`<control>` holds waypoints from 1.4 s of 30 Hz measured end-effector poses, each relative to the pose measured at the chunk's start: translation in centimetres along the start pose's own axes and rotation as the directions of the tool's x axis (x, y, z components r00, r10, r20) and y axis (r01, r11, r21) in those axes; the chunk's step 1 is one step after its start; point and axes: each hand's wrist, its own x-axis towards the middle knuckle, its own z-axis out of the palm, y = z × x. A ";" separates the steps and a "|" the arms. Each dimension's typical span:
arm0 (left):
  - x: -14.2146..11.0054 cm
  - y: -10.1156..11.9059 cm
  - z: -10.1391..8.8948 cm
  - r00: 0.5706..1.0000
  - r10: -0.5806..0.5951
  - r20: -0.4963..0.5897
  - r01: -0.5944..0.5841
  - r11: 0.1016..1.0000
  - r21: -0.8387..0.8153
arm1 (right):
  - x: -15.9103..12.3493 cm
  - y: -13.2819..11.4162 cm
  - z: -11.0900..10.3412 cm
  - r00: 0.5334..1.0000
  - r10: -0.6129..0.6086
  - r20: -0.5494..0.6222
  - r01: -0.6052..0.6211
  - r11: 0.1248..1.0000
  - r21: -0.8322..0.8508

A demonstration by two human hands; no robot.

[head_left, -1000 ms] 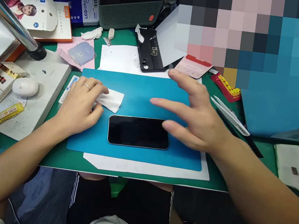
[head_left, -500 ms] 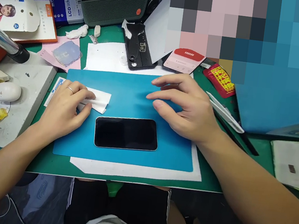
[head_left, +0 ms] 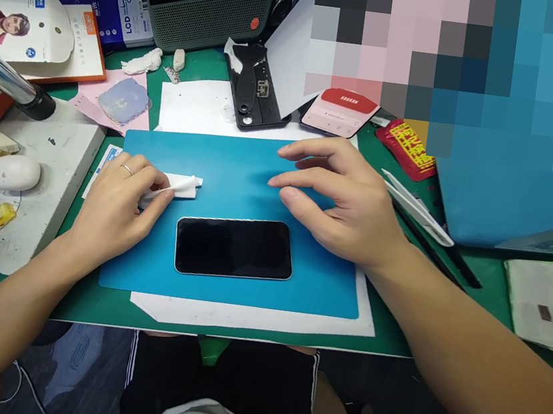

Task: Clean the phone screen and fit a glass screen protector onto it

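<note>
White tissue (head_left: 187, 186) is already in the grip of the left hand (head_left: 118, 204), pinched between thumb and fingers over the blue mat (head_left: 241, 162). The phone (head_left: 234, 247) lies nearby, dark and untouched; the right hand (head_left: 345, 199) hovers beside it, fingers parted, holding nothing.

The left grip (head_left: 123, 200) is pinched together while the right grip (head_left: 348, 199) hovers, loosely curved and spread.

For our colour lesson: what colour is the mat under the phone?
The mat is blue; head view.
</note>
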 end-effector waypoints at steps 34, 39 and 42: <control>-0.4 2.0 0.8 0.958 0.274 0.089 -0.262 0.957 -0.126 | 0.1 -0.4 0.2 0.995 0.042 0.093 -0.043 0.999 0.006; -0.8 2.1 1.0 0.891 0.453 0.017 -0.448 0.885 -0.124 | 0.2 -0.3 0.2 0.996 0.011 0.083 -0.011 1.000 -0.001; -1.4 2.6 1.3 0.808 0.584 0.074 -0.572 0.809 -0.135 | 0.3 -0.3 0.2 0.996 0.000 0.085 0.001 1.000 -0.005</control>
